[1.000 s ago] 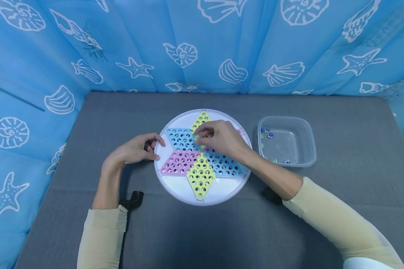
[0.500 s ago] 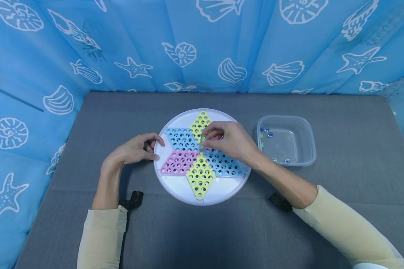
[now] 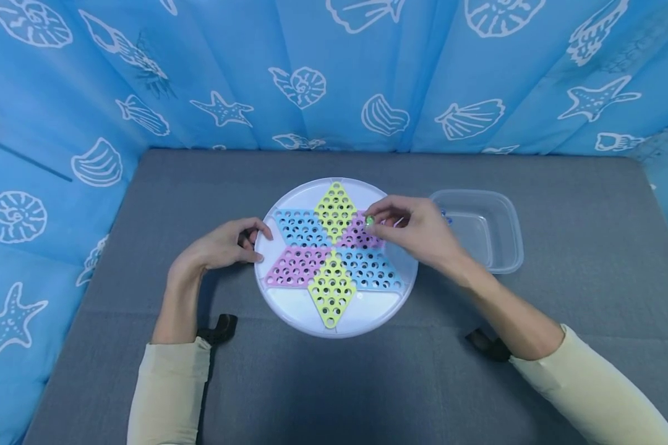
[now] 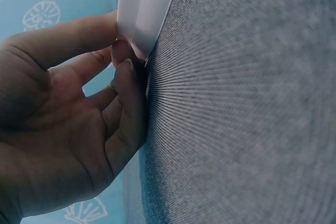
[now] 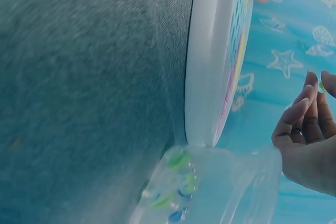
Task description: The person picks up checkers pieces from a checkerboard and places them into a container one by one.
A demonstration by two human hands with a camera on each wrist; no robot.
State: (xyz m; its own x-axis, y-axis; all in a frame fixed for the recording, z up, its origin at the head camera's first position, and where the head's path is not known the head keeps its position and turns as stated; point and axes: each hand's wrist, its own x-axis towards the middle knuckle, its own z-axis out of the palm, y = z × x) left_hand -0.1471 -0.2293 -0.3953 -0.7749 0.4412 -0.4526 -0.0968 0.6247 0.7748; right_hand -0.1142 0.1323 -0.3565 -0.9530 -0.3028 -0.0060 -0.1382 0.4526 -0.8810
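A round white Chinese checkers board [image 3: 289, 306] lies on the table, its star of yellow, pink and blue points full of holes. At its left rim, my left hand [image 3: 222, 244] holds the edge with thumb and fingers; in the left wrist view that hand [image 4: 68, 114] has fingertips against the side of the white rim [image 4: 144, 9]. My right hand [image 3: 417, 228] pinches a green marble [image 3: 370, 220] between thumb and fingertips above the board's upper right pink point [image 3: 356, 237]. In the right wrist view the marble [image 5: 321, 86] is raised clear of the board, partly hidden by the fingers.
Right of the board stands a clear plastic container [image 3: 512, 247], partly behind my right hand and forearm. Several green and blue marbles [image 5: 177, 215] lie in it. Grey cloth [image 3: 334, 395] covers the table, and a blue shell-patterned curtain [image 3: 345, 74] hangs behind.
My right hand has moved right with the green marble, from the upper yellow point to above the pink one, now covering part of the container. The left hand stays on the rim.
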